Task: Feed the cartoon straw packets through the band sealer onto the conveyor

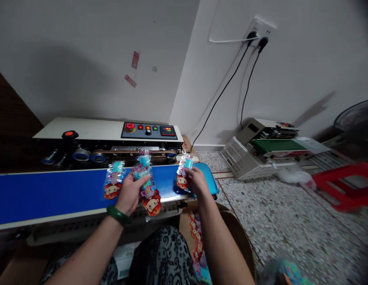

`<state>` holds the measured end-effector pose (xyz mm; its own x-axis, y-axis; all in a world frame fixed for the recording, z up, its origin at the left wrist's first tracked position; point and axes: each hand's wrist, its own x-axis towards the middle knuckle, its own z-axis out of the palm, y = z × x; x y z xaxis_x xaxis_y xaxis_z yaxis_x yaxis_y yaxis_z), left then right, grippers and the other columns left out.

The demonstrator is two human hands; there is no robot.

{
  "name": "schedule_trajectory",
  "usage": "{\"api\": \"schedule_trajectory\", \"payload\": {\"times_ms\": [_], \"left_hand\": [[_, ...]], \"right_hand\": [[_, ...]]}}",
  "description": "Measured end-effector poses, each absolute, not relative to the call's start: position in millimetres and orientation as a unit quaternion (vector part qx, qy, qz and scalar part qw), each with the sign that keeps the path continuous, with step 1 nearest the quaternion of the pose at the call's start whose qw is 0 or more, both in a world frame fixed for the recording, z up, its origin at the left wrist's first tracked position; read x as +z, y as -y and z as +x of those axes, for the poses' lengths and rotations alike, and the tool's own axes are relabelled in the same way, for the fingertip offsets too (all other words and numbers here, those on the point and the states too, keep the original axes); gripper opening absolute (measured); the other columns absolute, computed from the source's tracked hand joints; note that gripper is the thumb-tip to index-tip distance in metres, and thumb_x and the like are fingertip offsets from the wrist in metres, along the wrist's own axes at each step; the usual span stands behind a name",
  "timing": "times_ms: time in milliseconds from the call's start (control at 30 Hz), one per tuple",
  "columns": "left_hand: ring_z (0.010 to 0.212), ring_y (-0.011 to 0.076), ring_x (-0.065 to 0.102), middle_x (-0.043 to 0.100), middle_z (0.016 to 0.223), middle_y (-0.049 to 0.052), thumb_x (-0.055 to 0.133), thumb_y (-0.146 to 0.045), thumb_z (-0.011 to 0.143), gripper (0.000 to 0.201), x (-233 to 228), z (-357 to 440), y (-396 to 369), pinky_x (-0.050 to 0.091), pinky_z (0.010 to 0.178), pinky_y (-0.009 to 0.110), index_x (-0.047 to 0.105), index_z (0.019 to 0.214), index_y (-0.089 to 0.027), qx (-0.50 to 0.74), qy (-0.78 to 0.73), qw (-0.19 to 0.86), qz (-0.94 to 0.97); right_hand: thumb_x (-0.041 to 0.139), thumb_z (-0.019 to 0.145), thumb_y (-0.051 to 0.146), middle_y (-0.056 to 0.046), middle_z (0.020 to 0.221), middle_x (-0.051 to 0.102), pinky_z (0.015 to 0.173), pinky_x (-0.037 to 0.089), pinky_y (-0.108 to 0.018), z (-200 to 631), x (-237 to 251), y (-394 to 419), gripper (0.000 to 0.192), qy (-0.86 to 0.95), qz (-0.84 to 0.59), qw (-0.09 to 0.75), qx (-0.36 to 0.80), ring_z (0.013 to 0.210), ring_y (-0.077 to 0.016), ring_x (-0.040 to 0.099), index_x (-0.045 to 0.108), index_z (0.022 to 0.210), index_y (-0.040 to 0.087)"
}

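My left hand (129,194) grips a bunch of clear packets (146,184) with turquoise items and red cartoon faces, held over the blue conveyor belt (47,194). My right hand (196,180) holds one packet (184,170) upright at the belt's right end. Another packet (113,180) lies flat on the belt just left of my left hand. The sealing machine (107,136), with its control panel (150,130), runs along the belt's far side.
A cardboard box (231,233) holding more packets (197,241) sits below my right arm. A second sealing machine (261,148) rests on the speckled floor to the right, beside a red plastic stool (347,184). Cables (228,83) run up to a wall socket.
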<state>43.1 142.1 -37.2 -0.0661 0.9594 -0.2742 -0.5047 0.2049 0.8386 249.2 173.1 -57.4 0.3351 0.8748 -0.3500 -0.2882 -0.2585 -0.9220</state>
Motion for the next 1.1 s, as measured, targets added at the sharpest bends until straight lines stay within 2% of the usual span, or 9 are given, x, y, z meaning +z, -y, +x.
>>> {"api": "schedule_trajectory", "payload": {"times_ms": [167,267,333,433,567,667,800,1000,1100], "left_hand": [[0.059,0.0128,0.059,0.065,0.068,-0.001,0.076,-0.021,0.053,0.034,-34,46,-142,0.049,0.058,0.026,0.060,0.082,-0.015,0.574,-0.439,0.647,0.246],[0.059,0.0131,0.059,0.065,0.070,0.000,0.075,-0.022,0.054,0.033,-33,47,-141,0.049,0.058,0.026,0.060,0.082,-0.014,0.568,-0.435,0.648,0.260],[0.062,0.0148,0.061,0.066,0.074,0.002,0.074,-0.023,0.056,0.035,-34,48,-140,0.049,0.060,0.029,0.059,0.086,-0.014,0.564,-0.429,0.651,0.273],[0.068,0.0181,0.062,0.067,0.080,0.004,0.071,-0.023,0.059,0.038,-35,50,-139,0.049,0.065,0.032,0.058,0.094,-0.014,0.556,-0.414,0.657,0.296],[0.077,0.0197,0.063,0.068,0.085,0.005,0.070,-0.021,0.060,0.036,-37,54,-137,0.047,0.073,0.033,0.060,0.094,-0.015,0.551,-0.394,0.665,0.313],[0.079,0.0192,0.063,0.068,0.084,0.004,0.071,-0.022,0.060,0.033,-39,57,-135,0.047,0.075,0.032,0.061,0.091,-0.015,0.564,-0.393,0.660,0.304],[0.076,0.0178,0.062,0.068,0.082,0.003,0.072,-0.022,0.058,0.035,-40,61,-134,0.047,0.074,0.031,0.061,0.090,-0.015,0.559,-0.418,0.650,0.301],[0.068,0.0162,0.062,0.067,0.075,0.003,0.074,-0.024,0.057,0.034,-38,54,-138,0.048,0.064,0.028,0.059,0.086,-0.015,0.553,-0.445,0.646,0.281],[0.064,0.0154,0.062,0.067,0.076,0.002,0.073,-0.025,0.058,0.035,-36,49,-139,0.048,0.061,0.027,0.058,0.088,-0.016,0.550,-0.446,0.641,0.296]], "right_hand": [[0.069,0.050,0.016,-0.002,0.050,0.060,0.044,0.045,-0.027,247,-57,-195,0.014,0.308,-0.601,0.477,0.563,0.044,-0.0142,0.055,0.057,0.056,0.014],[0.071,0.054,0.024,0.001,0.050,0.057,0.044,0.043,-0.022,232,-54,-196,0.019,0.329,-0.606,0.498,0.526,0.043,-0.0105,0.052,0.059,0.063,0.014],[0.068,0.059,0.033,0.000,0.063,0.062,0.050,0.045,-0.022,220,-49,-187,0.025,0.369,-0.569,0.525,0.514,0.055,-0.0113,0.057,0.062,0.076,0.015],[0.065,0.064,0.037,-0.003,0.087,0.066,0.065,0.049,-0.026,200,-43,-165,0.030,0.440,-0.465,0.517,0.568,0.078,-0.0157,0.060,0.064,0.088,0.019],[0.067,0.064,0.033,-0.002,0.091,0.066,0.075,0.047,-0.029,176,-42,-142,0.031,0.423,-0.410,0.541,0.600,0.084,-0.0170,0.059,0.063,0.092,0.021],[0.068,0.063,0.029,-0.001,0.087,0.066,0.075,0.046,-0.028,167,-47,-138,0.032,0.406,-0.417,0.574,0.576,0.081,-0.0164,0.059,0.062,0.093,0.021],[0.066,0.063,0.030,0.000,0.073,0.065,0.067,0.046,-0.026,170,-53,-140,0.018,0.369,-0.457,0.605,0.537,0.068,-0.0133,0.057,0.063,0.076,0.018],[0.068,0.058,0.029,0.003,0.063,0.061,0.054,0.045,-0.023,213,-56,-156,0.022,0.282,-0.523,0.646,0.479,0.055,-0.0111,0.056,0.057,0.074,0.019],[0.066,0.058,0.026,0.003,0.055,0.059,0.049,0.044,-0.024,239,-56,-171,0.018,0.272,-0.592,0.591,0.475,0.047,-0.0117,0.054,0.055,0.071,0.019]]}}
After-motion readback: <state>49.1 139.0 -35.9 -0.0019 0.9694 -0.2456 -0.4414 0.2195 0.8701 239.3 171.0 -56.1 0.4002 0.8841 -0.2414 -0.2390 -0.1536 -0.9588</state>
